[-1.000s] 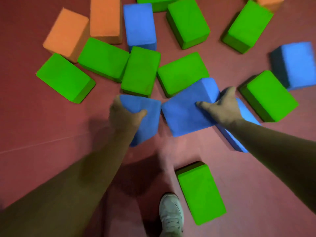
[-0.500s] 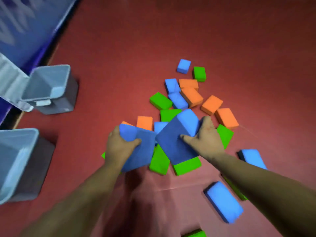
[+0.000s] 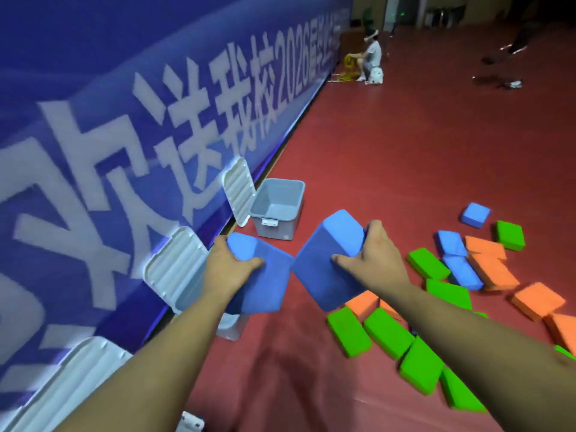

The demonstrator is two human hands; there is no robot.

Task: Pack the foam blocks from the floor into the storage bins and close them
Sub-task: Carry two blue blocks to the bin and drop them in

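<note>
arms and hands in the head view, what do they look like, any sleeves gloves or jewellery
Two bare human hands, with no gloves on the left hand or the right hand. No ring, watch or wristband shows on either. Both forearms are uncovered right down to the picture's lower edge, so no sleeve is in view.

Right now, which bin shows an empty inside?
The far bin, standing clear; the nearer bin's inside is hidden behind the left hand.

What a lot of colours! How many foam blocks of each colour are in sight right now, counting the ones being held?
Blue blocks: 5, 2 of them held
Green blocks: 7 plain, edge slivers uncounted
Orange blocks: 5 plain, perhaps a sixth
Total: 17 at least
</note>
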